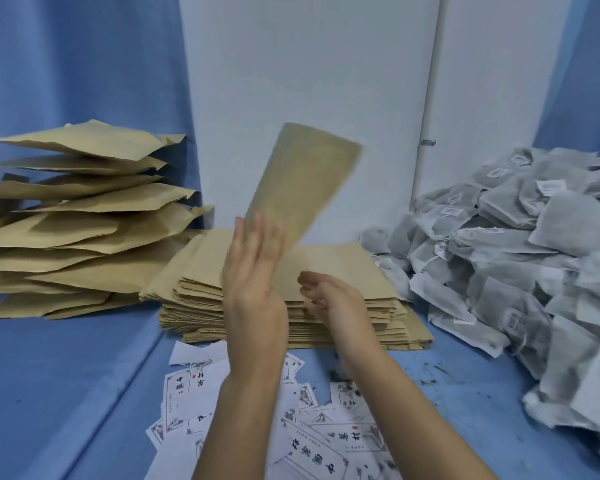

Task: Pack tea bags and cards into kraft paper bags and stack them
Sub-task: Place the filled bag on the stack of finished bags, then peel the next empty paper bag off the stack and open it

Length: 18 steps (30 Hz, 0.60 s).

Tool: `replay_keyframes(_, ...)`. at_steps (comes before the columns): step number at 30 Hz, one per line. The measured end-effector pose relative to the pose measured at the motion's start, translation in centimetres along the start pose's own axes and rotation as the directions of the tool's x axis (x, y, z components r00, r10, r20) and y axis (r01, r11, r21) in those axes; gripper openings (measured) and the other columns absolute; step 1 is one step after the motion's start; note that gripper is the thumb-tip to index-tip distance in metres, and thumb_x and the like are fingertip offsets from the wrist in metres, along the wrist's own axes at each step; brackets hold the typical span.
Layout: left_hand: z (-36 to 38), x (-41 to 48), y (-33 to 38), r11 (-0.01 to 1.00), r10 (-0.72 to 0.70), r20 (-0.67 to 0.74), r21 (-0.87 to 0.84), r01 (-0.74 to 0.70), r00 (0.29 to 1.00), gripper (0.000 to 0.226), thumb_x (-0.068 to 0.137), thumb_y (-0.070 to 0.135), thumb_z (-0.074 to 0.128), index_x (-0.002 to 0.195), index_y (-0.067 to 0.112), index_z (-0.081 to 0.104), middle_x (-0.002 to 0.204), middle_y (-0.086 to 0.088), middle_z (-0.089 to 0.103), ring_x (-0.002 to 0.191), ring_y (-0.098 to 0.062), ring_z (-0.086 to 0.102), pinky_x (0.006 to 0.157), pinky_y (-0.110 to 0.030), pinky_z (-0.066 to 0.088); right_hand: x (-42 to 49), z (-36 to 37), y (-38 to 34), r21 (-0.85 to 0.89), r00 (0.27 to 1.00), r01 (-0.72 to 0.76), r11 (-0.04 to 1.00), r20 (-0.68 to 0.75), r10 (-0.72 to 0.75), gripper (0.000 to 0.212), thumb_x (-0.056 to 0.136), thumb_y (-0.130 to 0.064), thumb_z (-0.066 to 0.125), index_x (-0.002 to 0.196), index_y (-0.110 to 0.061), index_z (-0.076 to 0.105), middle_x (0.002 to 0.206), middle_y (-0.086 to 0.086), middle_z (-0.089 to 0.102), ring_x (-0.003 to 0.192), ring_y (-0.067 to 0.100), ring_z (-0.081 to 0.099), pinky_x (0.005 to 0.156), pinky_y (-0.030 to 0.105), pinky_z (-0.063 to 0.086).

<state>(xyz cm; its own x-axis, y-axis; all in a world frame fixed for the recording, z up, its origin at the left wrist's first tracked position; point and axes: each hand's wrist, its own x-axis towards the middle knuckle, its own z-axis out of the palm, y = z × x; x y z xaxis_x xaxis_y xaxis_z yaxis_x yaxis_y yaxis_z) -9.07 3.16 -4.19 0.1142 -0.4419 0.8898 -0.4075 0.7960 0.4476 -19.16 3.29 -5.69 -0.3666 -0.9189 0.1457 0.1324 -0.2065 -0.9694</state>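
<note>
The fingers (253, 237) of the left hand (253, 271) are held straight and close together, pointing upward, and are laid flat against the lower part of a single kraft paper bag (305, 174). The bag is raised upright above the table, tilted to the right and blurred; its upper end stands well above the fingertips, and its lower end is lost between the two hands. The left thumb is hidden, so a pinch cannot be confirmed. The fingers (309, 289) of the right hand (333, 303) are loosely curled, palm up, just beside the bag's lower edge; whether that edge is gripped cannot be told.

Directly behind and beneath both hands a stack of flat kraft bags (354, 261) is set on the blue cloth (49, 375). To the left, a taller, loose pile of bulging kraft bags (84, 216) is seen. To the right, a heap of grey mesh tea bags (516, 237) is banked against the white wall panel (309, 64). Printed cards (312, 441) are scattered on the cloth under the forearms, and dark tea crumbs (440, 370) are strewn near them.
</note>
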Motion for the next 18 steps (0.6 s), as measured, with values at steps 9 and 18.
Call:
replay_keyframes(9, 1.8, -1.8, -1.6, 0.945, -0.212, 0.684, 0.326, -0.032, 0.699, 0.047, 0.094, 0.013, 0.043, 0.139, 0.026, 0.047, 0.147, 0.008, 0.042, 0.136, -0.011, 0.036, 0.103, -0.020, 0.025, -0.4, -1.6, 0.0, 0.656, 0.952, -0.281, 0.701, 0.100, 0.288, 0.029, 0.081, 0.013, 0.025, 0.075, 0.000, 0.050, 0.086, 0.020, 0.057, 0.077, 0.027, 0.059, 0.073, 0.029, 0.052)
replay_keyframes(18, 2.3, -1.9, -1.9, 0.923, -0.384, 0.651, 0.245, 0.297, 0.655, 0.034, 0.096, 0.021, 0.046, 0.127, 0.030, 0.059, 0.132, 0.011, 0.058, 0.122, -0.013, 0.051, 0.099, -0.025, 0.038, -0.3, -2.3, 0.4, 0.592, 0.958, -0.270, 0.759, 0.088, 0.272, 0.026, 0.084, 0.012, 0.034, 0.071, -0.004, 0.049, 0.073, 0.014, 0.052, 0.068, 0.024, 0.059, 0.062, 0.026, 0.059)
